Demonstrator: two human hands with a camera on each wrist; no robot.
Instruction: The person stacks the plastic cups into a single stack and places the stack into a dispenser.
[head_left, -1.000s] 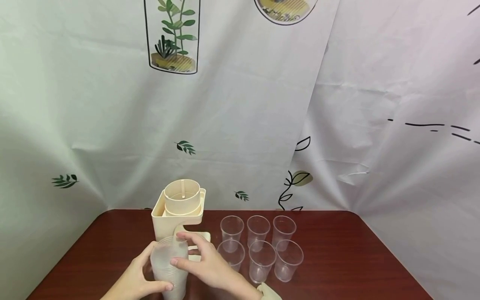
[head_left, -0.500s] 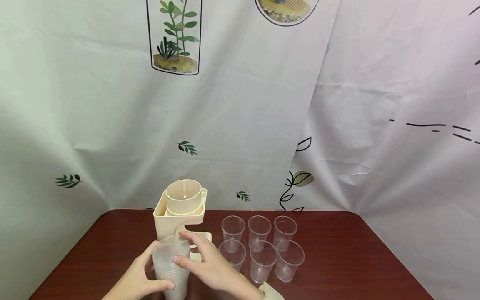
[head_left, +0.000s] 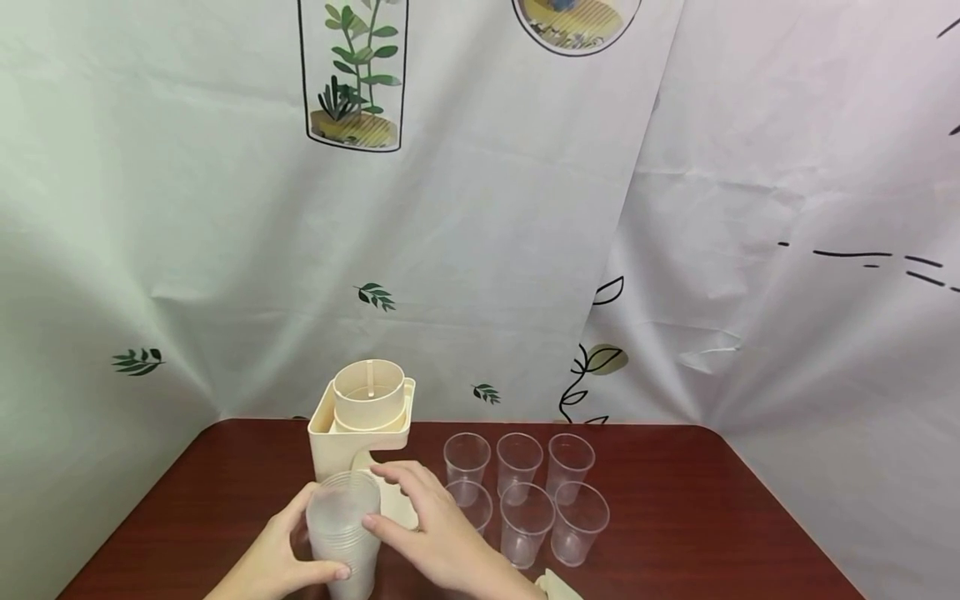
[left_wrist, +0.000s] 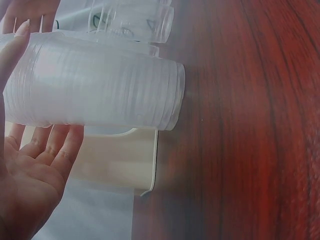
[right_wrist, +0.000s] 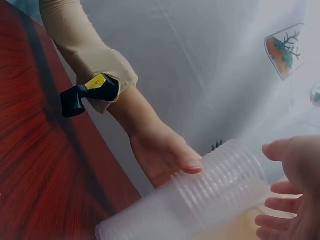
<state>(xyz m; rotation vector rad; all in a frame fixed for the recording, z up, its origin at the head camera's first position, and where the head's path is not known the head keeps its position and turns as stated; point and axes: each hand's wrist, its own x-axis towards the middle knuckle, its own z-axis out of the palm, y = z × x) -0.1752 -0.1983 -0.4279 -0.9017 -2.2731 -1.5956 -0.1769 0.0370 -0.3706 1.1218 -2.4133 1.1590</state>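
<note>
Around cup stack (head_left: 342, 529), left hand (head_left: 277, 557) curled; right hand (head_left: 437, 532) relaxed, just beside.

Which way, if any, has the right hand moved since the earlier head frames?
Yes: the right hand sits slightly farther right relative to the cream stand, overlapping less of the cup stack.

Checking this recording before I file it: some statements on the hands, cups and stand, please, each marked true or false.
1. The single cups stand right of the cream stand. True.
2. The single cups form one long row. False: two rows of three.
3. The left hand grips the cup stack. True.
4. The cup stack is inside the cream stand. False: the left hand holds it outside.
5. The right hand is at the cup stack's right side. True.
</note>
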